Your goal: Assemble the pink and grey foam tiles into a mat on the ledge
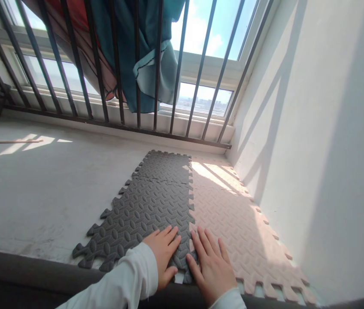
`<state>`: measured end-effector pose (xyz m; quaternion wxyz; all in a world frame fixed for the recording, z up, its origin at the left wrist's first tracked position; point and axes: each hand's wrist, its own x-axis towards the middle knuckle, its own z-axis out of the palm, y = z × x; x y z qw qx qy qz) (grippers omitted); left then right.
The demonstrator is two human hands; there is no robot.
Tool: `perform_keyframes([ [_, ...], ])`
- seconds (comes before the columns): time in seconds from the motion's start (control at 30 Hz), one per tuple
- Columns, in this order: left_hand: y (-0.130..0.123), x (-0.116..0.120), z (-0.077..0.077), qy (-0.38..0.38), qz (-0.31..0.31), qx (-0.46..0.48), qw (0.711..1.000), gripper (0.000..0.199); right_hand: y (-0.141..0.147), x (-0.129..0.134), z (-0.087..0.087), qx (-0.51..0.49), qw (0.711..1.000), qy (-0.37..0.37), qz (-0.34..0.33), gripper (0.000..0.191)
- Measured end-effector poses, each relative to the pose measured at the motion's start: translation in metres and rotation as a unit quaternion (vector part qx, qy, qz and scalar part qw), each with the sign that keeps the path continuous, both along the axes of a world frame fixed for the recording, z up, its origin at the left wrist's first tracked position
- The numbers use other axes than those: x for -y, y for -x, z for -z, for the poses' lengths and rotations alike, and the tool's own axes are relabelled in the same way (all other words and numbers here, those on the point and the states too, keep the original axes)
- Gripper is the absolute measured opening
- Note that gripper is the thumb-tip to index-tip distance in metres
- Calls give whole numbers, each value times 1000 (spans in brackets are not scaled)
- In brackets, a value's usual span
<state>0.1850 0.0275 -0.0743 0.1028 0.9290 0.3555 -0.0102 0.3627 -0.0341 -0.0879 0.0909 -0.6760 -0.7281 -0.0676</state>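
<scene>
My left hand (163, 253) lies with fingers stretched out on the near end of a dark grey foam mat tile (150, 206), close to its right edge. My right hand (210, 262) rests flat across the seam, its fingers on the pink foam mat tile (233, 227) and its thumb toward the grey one. Both tiles have a raised diamond-plate pattern and toothed edges. Beyond them lie a second grey tile (165, 165) and a sunlit pink tile (212, 174). The grey and pink rows meet along their toothed sides; part of the near seam is hidden by my hands.
Dark metal railings (138, 86) stand before the window, with teal and reddish curtains (146, 47) behind them. A white wall (330, 128) rises along the right. Pale floor (47, 184) extends to the left, with a thin stick (8, 141) on it. A dark edge (24, 270) runs along the front.
</scene>
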Motion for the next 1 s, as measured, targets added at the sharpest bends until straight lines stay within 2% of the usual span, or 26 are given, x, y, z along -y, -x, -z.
perform_keyframes([
  [0.1, -13, -35, -13, 22, 25, -10, 999, 73, -2, 1, 1, 10, 1000, -19, -4, 51],
  [0.2, -35, -87, -19, 17, -6, -15, 1000, 73, -2, 1, 2, 21, 999, -38, -2, 51],
  [0.3, -53, -134, -12, -3, -78, -12, 997, 66, 0, 2, 1, 12, 999, -31, -1, 50],
  [0.4, -59, -159, 1, -31, -106, 2, 994, 62, 4, 2, -3, 0, 1000, -24, 11, 50],
  [0.5, -59, -164, 8, -42, -97, 17, 994, 61, 6, 3, -5, 0, 999, -29, 25, 50],
  [0.77, -61, -159, 7, -49, -97, 25, 994, 62, -4, 3, 4, 6, 999, -46, -12, 51],
  [1.0, -58, -157, 10, -47, -100, 39, 993, 62, 8, 0, 20, -14, 994, -102, 46, 51],
])
